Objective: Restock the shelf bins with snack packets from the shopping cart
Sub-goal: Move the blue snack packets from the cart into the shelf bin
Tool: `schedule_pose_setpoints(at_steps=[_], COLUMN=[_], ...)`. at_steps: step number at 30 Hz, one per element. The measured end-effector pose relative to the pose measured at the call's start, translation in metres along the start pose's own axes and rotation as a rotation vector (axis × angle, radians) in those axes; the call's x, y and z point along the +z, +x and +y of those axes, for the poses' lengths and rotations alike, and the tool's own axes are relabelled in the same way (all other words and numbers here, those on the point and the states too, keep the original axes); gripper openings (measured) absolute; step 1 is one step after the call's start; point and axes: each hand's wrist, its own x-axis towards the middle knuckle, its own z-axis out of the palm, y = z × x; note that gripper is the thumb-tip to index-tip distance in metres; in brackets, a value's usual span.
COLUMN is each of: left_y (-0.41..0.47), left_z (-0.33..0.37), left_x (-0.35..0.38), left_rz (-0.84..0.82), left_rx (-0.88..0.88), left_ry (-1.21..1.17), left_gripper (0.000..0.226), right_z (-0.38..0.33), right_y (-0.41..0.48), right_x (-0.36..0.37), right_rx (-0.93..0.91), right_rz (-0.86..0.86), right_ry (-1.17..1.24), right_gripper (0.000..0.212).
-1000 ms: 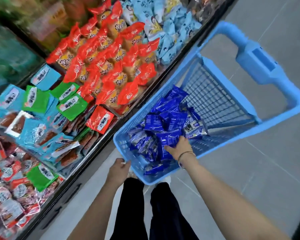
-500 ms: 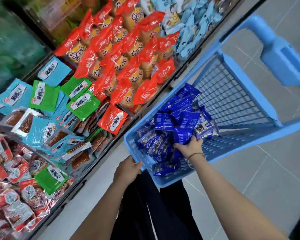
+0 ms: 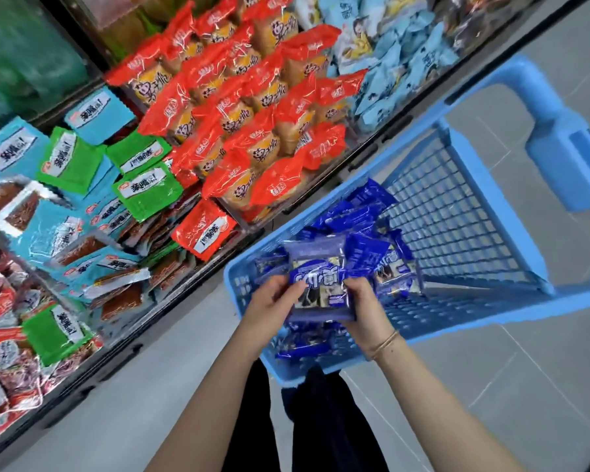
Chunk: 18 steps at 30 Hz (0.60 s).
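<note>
Here, both hands grip one dark blue plastic snack packet (image 3: 321,284) with a clear window just above the near end of the light blue plastic mesh shopping cart (image 3: 457,216). The left hand (image 3: 269,306) pinches the packet's left edge, thumb on its front. The right hand (image 3: 365,311) curls round its right edge; a thin gold bracelet (image 3: 384,344) sits on that wrist. Whether a second packet lies behind the held one, I cannot tell.

Below and beyond the hands, a heap of matching dark blue packets (image 3: 358,216) fills the cart's near half. The far half shows bare mesh up to the thick blue handle (image 3: 566,148).

Left of the cart runs the sloping dark-edged shelf of bins (image 3: 116,362). One bin holds red-and-yellow pillow packets (image 3: 252,107); nearer lie flat green packets (image 3: 147,189) mixed with flat turquoise ones, and farther along are pale blue bags (image 3: 399,59). The cart stands on a grey tiled floor (image 3: 525,386), and black trousers (image 3: 321,420) show between the forearms.
</note>
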Motion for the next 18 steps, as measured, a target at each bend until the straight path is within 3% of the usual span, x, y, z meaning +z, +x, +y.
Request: schedule_pose_setpoints(at_steps=[2, 4, 8, 10, 12, 15, 18], left_y=[0.003, 0.003, 0.001, 0.001, 0.001, 0.002, 0.005], left_z=[-0.004, -0.01, -0.016, -0.014, -0.009, -0.003, 0.005], left_x=[0.011, 0.015, 0.011, 0.003, -0.004, -0.012, -0.015], left_rz=[0.012, 0.012, 0.05, 0.084, 0.139, 0.223, 0.28], left_rx=[-0.014, -0.019, -0.008, 0.024, 0.092, 0.173, 0.149], left_ry=[-0.074, -0.141, -0.134, -0.064, -0.003, -0.014, -0.154], left_gripper=[0.02, 0.036, 0.036, 0.035, 0.036, 0.036, 0.028], right_z=[0.006, 0.006, -0.011, -0.019, -0.026, -0.027, -0.014], right_y=[0.005, 0.009, 0.013, 0.021, 0.032, 0.05, 0.062], right_x=[-0.002, -0.009, -0.024, -0.036, -0.05, -0.064, -0.066], right_rx=[0.03, 0.031, -0.054, -0.155, -0.174, 0.062, 0.265], right_rz=[0.059, 0.061, 0.007, 0.159, 0.326, 0.433, 0.374], right_ry=[-0.13, -0.231, -0.431, -0.554, -0.782, -1.039, -1.078], right_gripper=[0.026, 0.03, 0.025, 0.03, 0.051, 0.061, 0.068])
